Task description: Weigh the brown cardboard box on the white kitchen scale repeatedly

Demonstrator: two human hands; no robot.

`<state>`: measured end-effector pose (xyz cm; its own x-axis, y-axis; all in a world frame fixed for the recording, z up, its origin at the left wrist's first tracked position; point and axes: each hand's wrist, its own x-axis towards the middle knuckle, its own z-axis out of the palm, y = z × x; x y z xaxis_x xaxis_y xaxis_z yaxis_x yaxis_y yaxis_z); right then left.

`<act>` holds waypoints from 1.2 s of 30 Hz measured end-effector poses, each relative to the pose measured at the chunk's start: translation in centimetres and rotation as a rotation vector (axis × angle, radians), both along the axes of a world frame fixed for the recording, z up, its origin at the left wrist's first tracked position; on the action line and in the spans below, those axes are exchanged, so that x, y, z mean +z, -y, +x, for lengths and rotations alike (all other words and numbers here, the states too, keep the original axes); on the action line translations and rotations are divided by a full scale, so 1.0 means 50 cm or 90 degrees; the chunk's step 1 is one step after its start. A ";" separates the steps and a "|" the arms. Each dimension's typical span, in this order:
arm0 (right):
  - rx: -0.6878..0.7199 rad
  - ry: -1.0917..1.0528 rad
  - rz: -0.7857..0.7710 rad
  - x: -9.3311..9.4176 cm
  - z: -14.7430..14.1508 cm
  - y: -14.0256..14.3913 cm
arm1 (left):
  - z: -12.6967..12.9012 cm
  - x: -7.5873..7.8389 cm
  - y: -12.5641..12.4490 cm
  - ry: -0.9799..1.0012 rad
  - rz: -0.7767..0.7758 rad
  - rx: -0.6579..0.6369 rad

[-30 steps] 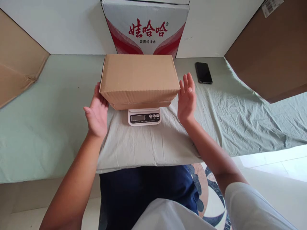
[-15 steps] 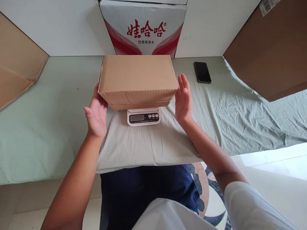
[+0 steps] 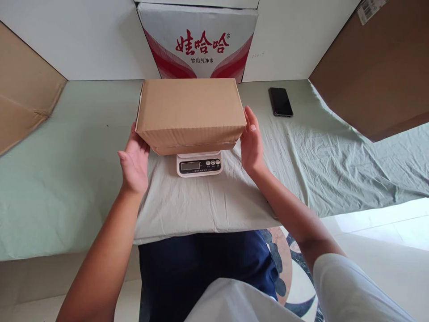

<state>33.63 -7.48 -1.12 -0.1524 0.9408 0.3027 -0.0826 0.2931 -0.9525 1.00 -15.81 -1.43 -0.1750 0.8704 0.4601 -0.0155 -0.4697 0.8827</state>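
A closed brown cardboard box (image 3: pixel 191 105) rests on a small white kitchen scale (image 3: pixel 199 165), whose front with a dark display and several buttons sticks out below it. The scale's weighing surface is hidden under the box. My left hand (image 3: pixel 134 163) is at the box's left side, palm up and thumb spread, with its fingertips partly behind the lower left edge. On the other side, my right hand (image 3: pixel 252 145) stands with fingers stretched out along the right front corner, appearing to touch it. Neither hand is wrapped round the box.
Behind the box stands a white and red printed carton (image 3: pixel 201 44) against a white wall. A black smartphone (image 3: pixel 280 102) lies at the right on the green cloth (image 3: pixel 94 179). Large brown cardboard pieces stand at the left (image 3: pixel 27 89) and right (image 3: pixel 375 80).
My right hand has moved left, closing the small gap to the box's right side. My left hand stays by the left side. The whole view has shifted slightly.
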 end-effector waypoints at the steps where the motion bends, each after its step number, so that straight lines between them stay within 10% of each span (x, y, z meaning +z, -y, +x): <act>1: 0.000 -0.003 -0.005 0.000 -0.001 0.000 | 0.003 0.002 0.001 -0.003 -0.002 0.001; 36: 0.026 -0.053 -0.037 0.054 -0.057 0.068 | 0.047 0.011 0.013 -0.004 -0.009 -0.006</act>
<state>30.81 -10.89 1.57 -0.1678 0.9506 0.2612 -0.1730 0.2325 -0.9571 3.36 -16.44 -0.87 -0.1643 0.8785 0.4485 -0.0148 -0.4568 0.8894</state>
